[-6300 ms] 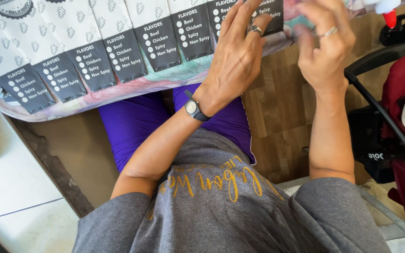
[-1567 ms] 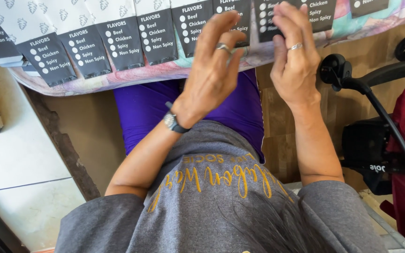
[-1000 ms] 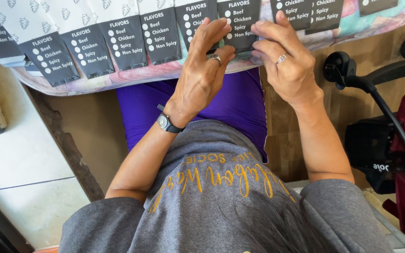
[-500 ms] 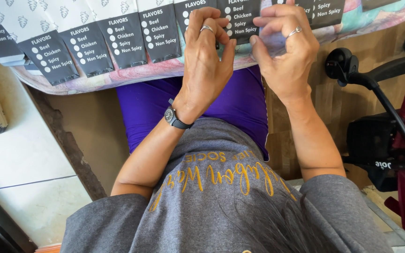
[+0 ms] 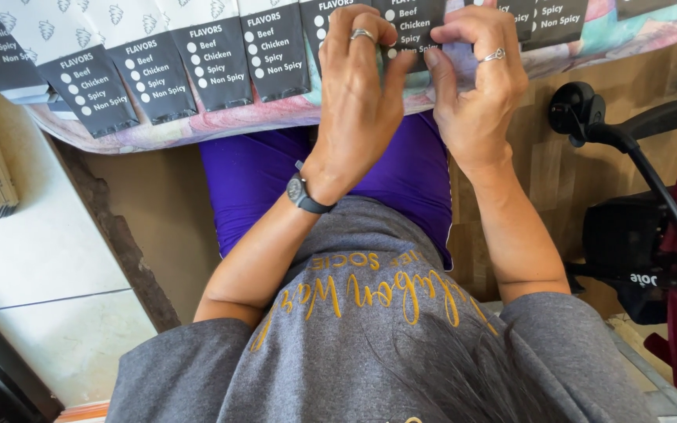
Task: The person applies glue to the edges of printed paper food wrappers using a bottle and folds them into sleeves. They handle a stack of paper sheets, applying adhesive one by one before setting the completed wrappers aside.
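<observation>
Left hand [image 5: 362, 94] and right hand [image 5: 476, 86] both pinch the lower edge of one black-and-white packet [image 5: 417, 27], fingers curled narrow, at the table edge [image 5: 221, 125] in the overlapping row of packets [image 5: 150, 74]. Best to keep thumbs beneath, square it with its neighbours, press flat.

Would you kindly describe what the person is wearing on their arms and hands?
The left hand has a silver band ring, and a dark wristwatch on the wrist. The right hand wears a thin silver ring. Short grey sleeves leave both forearms bare.
</observation>
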